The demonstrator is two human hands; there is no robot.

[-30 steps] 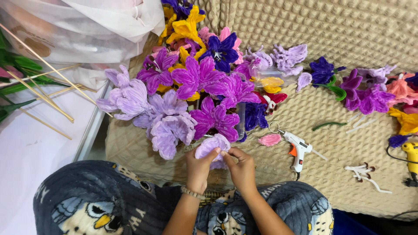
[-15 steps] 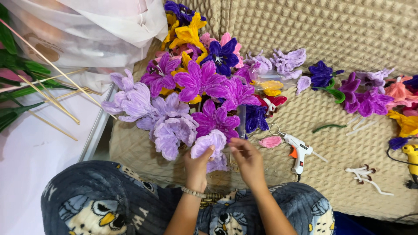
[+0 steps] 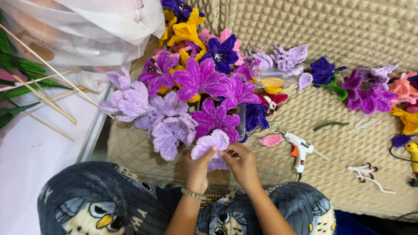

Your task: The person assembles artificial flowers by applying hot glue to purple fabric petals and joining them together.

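Seen from above, over knees in blue cartoon-owl trousers (image 3: 93,209). Left hand (image 3: 198,167), beaded bracelet at the wrist, closed around the underside of a pale lilac fuzzy-wire flower (image 3: 210,146), thumb and fingertips pinching its lower petals. Right hand (image 3: 241,163) just beside, fingers curled narrow and touching the same flower from the right side, so held between both hands, low in the middle of the view, at the near edge of a heap of finished blooms. Just above and touching it, magenta flowers (image 3: 215,119) and, to the left, a cluster of pale lavender flowers (image 3: 148,111); farther back, yellow flowers (image 3: 187,28) and a deep blue-violet flower (image 3: 223,53). All lying on a beige waffle-textured cover (image 3: 331,26) over what looks like a cushion or bed rather than a table. Near the right hand, a small pink fuzzy piece (image 3: 271,140), and just right of that a white glue gun with an orange trigger (image 3: 299,150), nozzle pointing up-left, lying apart from the fingers. Farther right, a green wire stem (image 3: 330,125), white wire stamens (image 3: 368,174), more purple flowers (image 3: 370,93), an orange-pink bloom (image 3: 402,87) and a yellow tool at the frame edge (image 3: 412,152). At left, thin wooden sticks (image 3: 48,93) and green leaves (image 3: 15,74) across a white surface, under a translucent plastic bag (image 3: 87,26).
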